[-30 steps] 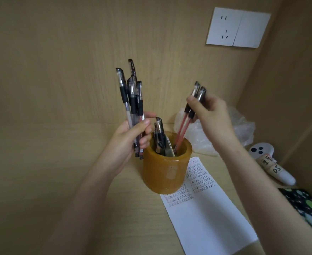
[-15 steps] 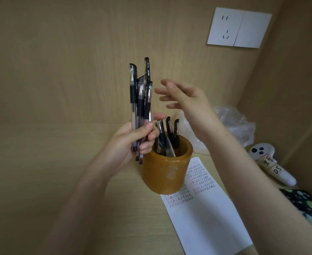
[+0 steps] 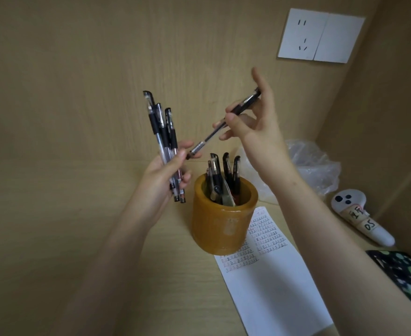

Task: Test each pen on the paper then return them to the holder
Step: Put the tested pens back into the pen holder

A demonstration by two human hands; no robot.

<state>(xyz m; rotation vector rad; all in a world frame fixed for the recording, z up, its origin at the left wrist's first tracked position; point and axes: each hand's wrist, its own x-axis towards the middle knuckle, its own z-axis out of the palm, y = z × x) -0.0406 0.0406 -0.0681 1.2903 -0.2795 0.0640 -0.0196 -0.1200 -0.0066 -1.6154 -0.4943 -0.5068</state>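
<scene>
Above the holder (image 3: 224,221) on the surface beside the paper (image 3: 272,287), my left hand (image 3: 168,170) clasps a pen bundle (image 3: 163,139) while my right hand (image 3: 253,120) pinches one slanted pen (image 3: 214,134).

We see an amber-yellow holder (image 3: 224,221) on tan wood, black-capped pens (image 3: 226,170) inside it, white paper (image 3: 272,287) with rows of small marks beside it, and a dark green-dotted cloth (image 3: 408,275) right of it.
</scene>
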